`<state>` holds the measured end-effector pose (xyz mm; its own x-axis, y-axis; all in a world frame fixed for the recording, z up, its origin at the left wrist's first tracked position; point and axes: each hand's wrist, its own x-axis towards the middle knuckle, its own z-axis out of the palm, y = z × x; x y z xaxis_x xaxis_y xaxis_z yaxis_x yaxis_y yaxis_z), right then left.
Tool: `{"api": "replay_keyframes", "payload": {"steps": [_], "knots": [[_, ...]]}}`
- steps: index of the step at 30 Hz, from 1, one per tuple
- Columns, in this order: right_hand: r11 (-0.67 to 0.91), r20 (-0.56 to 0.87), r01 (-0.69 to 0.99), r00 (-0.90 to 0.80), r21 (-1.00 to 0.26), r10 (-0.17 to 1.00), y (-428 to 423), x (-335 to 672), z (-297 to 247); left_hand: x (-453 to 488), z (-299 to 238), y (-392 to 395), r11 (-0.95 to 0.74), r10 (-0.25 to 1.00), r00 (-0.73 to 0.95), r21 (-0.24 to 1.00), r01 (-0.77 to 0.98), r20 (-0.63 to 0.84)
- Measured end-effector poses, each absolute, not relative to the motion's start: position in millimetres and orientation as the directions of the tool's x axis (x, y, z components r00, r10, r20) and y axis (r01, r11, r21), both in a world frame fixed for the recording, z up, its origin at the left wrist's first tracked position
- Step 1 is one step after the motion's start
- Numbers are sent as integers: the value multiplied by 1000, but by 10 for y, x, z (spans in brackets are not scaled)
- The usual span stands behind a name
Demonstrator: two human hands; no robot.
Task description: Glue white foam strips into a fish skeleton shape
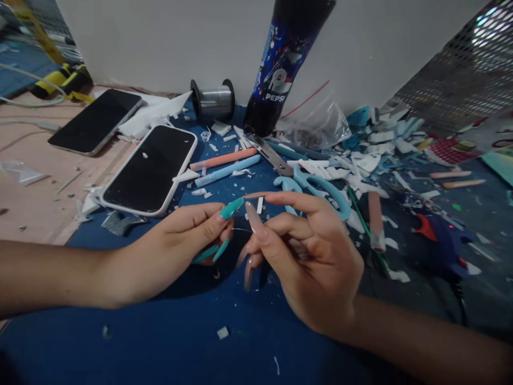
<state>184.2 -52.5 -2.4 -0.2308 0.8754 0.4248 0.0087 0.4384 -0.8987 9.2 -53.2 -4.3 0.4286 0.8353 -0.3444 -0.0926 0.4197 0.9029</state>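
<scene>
My left hand, with long teal nails, and my right hand, with long beige nails, meet over the blue mat. Both pinch a thin, pale wire or thread stretched between their fingertips. The fingers of both hands are closed in a pinch. Light-blue scissors lie just beyond my right hand. An orange stick and a light-blue stick lie side by side behind my fingers.
A phone in a white case and a second phone lie at the left. A wire spool and a Pepsi bottle stand by the wall. White and blue scraps litter the right, near a glue gun.
</scene>
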Motion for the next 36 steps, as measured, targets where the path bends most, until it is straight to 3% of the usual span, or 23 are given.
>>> {"api": "replay_keyframes", "payload": {"steps": [18,26,36], "knots": [[506,478,66,-240,-860,845,-538,1853,-49,76,-55,-544,425,809,511,890,-167,-290],[508,481,48,-256,-860,839,-561,1871,-73,85,-69,-536,421,826,466,897,-136,-317],[578,537,151,-243,-802,808,-577,1847,-61,99,-64,-542,413,837,435,904,-107,-331]]}}
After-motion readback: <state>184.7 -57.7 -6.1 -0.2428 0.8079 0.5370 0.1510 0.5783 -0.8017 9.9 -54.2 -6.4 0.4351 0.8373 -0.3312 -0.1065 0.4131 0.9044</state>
